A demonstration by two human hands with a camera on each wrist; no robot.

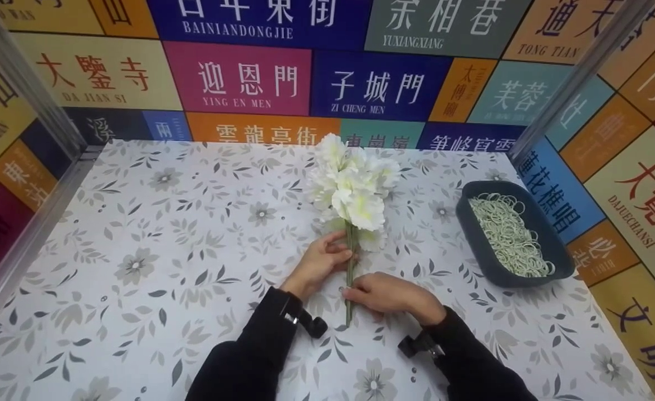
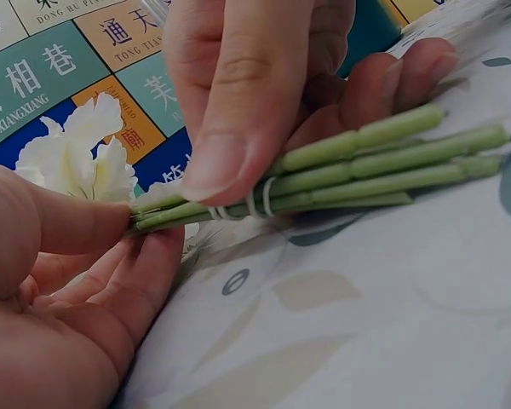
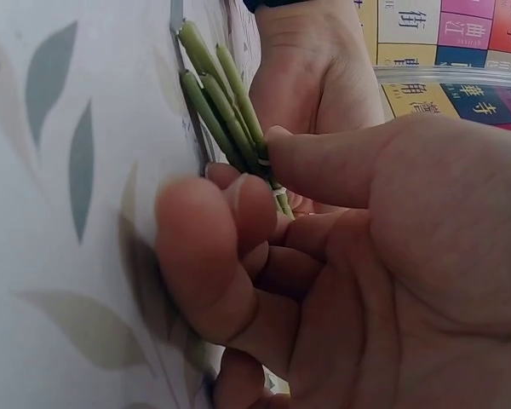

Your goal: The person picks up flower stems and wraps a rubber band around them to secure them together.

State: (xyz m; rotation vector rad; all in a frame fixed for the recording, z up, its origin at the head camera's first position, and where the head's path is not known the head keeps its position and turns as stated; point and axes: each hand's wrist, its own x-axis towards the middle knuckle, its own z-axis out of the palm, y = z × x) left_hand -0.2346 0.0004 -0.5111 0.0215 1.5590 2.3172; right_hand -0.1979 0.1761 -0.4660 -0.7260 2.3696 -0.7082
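Note:
A bunch of white flowers [image 1: 358,192] with pale yellow-green centres lies on the table, blossoms toward the back wall. Its green stems [image 2: 392,162] run toward the person. Below the blossoms, the left hand [image 1: 317,264] pinches the stems between thumb and fingers. Lower down, the right hand [image 1: 386,292] pinches them with its thumb, close beside a pale rubber band [image 2: 257,200] wound round the bundle in several turns. In the right wrist view the cut stem ends [image 3: 200,64] stick out past the right thumb.
To the right stands a dark grey-blue plastic tub [image 1: 467,234] full of pale green rubber bands [image 1: 511,236]. The tablecloth [image 1: 166,234] is white with grey flowers and leaves. Panels with coloured street-name signs [image 1: 238,78] enclose the table at the back and sides, framed by metal posts [image 1: 578,78].

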